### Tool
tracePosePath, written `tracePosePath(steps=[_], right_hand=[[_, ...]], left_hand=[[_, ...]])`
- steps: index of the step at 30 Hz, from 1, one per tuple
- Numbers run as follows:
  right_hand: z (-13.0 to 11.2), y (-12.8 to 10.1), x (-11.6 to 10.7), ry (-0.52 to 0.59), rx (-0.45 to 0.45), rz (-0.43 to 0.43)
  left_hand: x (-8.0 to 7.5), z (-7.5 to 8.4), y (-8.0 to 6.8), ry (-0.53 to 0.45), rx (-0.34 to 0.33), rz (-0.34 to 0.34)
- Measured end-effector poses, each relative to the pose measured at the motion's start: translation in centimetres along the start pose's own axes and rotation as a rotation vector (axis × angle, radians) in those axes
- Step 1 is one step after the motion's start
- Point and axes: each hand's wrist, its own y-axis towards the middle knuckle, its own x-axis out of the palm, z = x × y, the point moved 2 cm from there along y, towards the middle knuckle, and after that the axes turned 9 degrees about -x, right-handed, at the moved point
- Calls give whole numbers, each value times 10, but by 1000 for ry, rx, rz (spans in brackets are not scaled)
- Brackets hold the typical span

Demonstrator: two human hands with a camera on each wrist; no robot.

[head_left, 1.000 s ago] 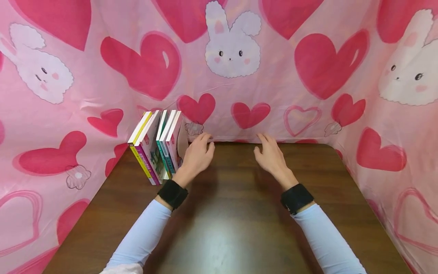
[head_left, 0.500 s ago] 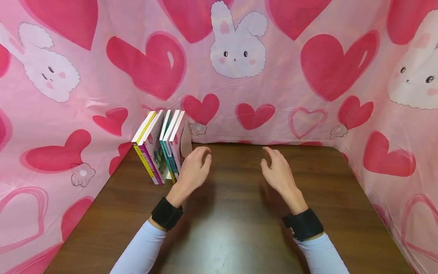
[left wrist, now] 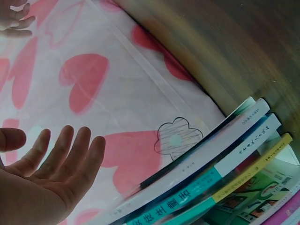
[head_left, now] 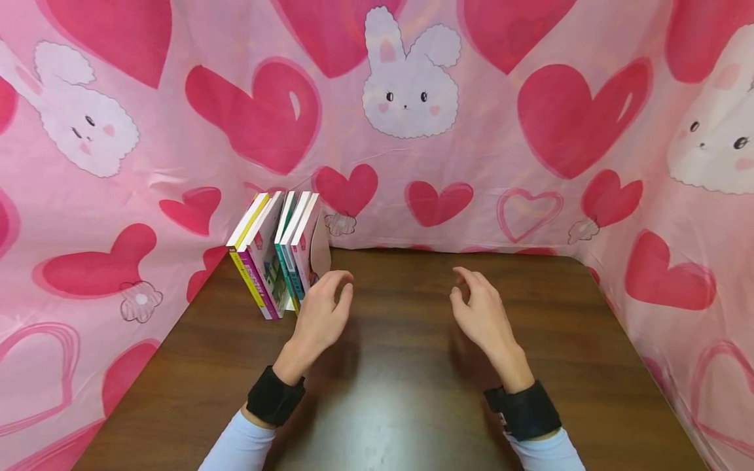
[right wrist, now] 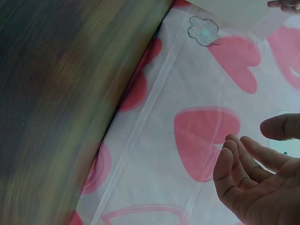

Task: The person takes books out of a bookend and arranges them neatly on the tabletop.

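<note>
Several books (head_left: 274, 254) stand upright in a row at the back left of a dark wooden table (head_left: 400, 392), leaning a little left against the pink cloth. Their spines (left wrist: 220, 173) fill the lower right of the left wrist view. My left hand (head_left: 321, 314) hovers just right of the row, fingers relaxed, holding nothing and apart from the books. My right hand (head_left: 480, 307) hovers over the middle of the table, fingers loosely spread and empty. Both palms, the left hand (left wrist: 42, 173) and the right hand (right wrist: 260, 183), show bare in the wrist views.
A pink cloth (head_left: 530, 131) printed with red hearts and white rabbits walls the table at the back and on both sides. The table's far edge (head_left: 448, 252) meets the cloth. Black wrist bands (head_left: 273, 396) sit on both arms.
Both hands have drawn back from the far edge toward me. The left hand has come away from the rightmost book. The books have not moved.
</note>
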Motion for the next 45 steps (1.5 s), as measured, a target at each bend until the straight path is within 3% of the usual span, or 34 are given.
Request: tracePosePath(steps=[10, 27, 38, 45], right_hand=[[-10, 1, 5, 17, -8, -9], [-16, -5, 11, 10, -15, -33], [-17, -6, 13, 7, -24, -40], [-17, -5, 12, 12, -20, -36]], left_hand=[[-10, -15, -8, -78, -24, 73], [-25, -42, -29, -80, -81, 190], [-48, -66, -41, -14, -197, 218], [-70, -82, -40, 15, -251, 315]])
